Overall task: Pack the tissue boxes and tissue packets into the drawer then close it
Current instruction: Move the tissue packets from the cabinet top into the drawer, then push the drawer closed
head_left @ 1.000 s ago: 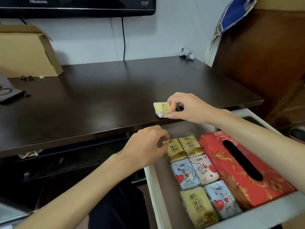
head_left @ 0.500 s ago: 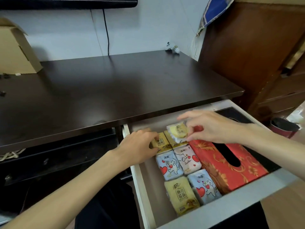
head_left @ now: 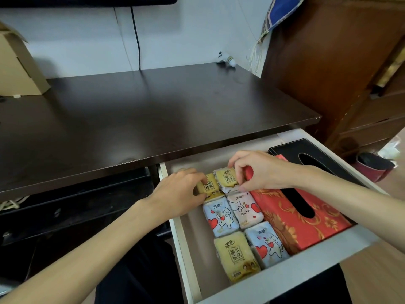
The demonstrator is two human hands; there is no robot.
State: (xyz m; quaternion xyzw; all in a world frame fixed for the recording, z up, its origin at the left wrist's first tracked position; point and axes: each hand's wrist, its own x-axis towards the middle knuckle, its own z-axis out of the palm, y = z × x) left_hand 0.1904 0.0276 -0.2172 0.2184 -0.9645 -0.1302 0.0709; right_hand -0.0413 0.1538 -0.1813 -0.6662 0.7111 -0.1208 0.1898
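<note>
The white drawer stands pulled out under the dark desk. Inside lie several tissue packets in two columns, a red patterned tissue box and a black tissue box at the far right. My right hand pinches a yellow packet at the back of the right column, on top of another packet. My left hand grips the yellow packet at the back of the left column. In front of them lie two cat-print packets, then a yellow packet and a blue one.
A cardboard box sits at the desk's back left. A small white object lies at the back by the wall. A brown wooden cabinet stands to the right. A dark shelf runs under the desk on the left.
My right hand has carried the yellow packet from the desk edge down into the drawer's back row. My left hand stayed on the back left packet. The view tilted down.
</note>
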